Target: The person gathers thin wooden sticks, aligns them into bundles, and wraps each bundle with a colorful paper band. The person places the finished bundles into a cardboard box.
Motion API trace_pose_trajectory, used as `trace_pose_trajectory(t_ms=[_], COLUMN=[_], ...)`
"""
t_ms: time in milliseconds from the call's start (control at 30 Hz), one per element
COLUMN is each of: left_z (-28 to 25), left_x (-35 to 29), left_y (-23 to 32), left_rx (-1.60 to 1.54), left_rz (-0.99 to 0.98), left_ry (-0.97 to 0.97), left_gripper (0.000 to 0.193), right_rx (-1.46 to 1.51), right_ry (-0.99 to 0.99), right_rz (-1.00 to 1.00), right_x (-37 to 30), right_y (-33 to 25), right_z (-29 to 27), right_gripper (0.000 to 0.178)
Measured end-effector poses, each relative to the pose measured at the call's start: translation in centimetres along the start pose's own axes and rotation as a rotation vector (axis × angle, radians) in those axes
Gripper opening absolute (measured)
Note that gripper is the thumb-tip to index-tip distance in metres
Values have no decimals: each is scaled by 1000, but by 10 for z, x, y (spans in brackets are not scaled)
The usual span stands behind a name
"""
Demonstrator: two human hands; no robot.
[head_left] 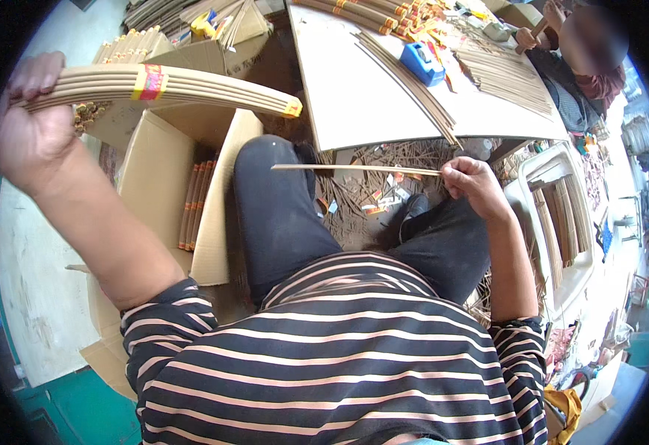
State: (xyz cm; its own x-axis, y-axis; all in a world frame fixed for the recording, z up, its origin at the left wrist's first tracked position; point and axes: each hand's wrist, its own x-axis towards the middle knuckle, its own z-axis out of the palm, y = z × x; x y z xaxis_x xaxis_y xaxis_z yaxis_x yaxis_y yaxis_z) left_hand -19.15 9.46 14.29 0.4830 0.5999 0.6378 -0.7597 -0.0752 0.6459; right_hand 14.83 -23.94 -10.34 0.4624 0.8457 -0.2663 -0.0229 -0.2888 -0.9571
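Observation:
My left hand (37, 130) is raised at the far left, its fingers closed around one end of a bundle of incense sticks (209, 93). The long tan bundle points to the right, with a red and yellow label band round it and a yellow-red band at its far tip. Between the pinched fingers of my right hand (474, 182) is a thin pale stick (361, 169), held level over my lap and pointing left. Below the bundle stands an open cardboard box (165, 159), with several banded bundles (200, 196) upright inside it.
A white table (347, 104) ahead bears loose sticks (406, 85), a blue tape dispenser (422, 65) and more bundles. A white plastic bin (580, 159) with sticks stands at the right. Broken sticks (354, 215) litter the floor. Another person (599, 55) sits at the far right.

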Motion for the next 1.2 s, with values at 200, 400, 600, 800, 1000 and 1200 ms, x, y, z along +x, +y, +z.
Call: trace_pose_trajectory(t_ms=[200,400,600,800,1000,1200], left_z=[9,-26,-19,-39,-25,5], left_x=[-8,-5,-6,-7,-9,-13], left_y=[-44,-91,-134,-182,-227,-244], left_rx=[122,-43,-10,-100,-128,-28], left_rz=[97,-45,-183,-324,-429,-492], left_ry=[478,521,605,588,657,731], left_gripper=[34,33,35,32,24,25], right_rx=[115,285,388,348,248,-842], right_ry=[140,223,263,360,416,622], right_rz=[-17,-2,15,-55,-193,-517], right_x=[4,7,21,53,110,108], right_y=[10,13,24,23,24,-15], right_z=[-24,-28,-37,-33,-30,16], right_gripper=[18,19,18,15,15,23])
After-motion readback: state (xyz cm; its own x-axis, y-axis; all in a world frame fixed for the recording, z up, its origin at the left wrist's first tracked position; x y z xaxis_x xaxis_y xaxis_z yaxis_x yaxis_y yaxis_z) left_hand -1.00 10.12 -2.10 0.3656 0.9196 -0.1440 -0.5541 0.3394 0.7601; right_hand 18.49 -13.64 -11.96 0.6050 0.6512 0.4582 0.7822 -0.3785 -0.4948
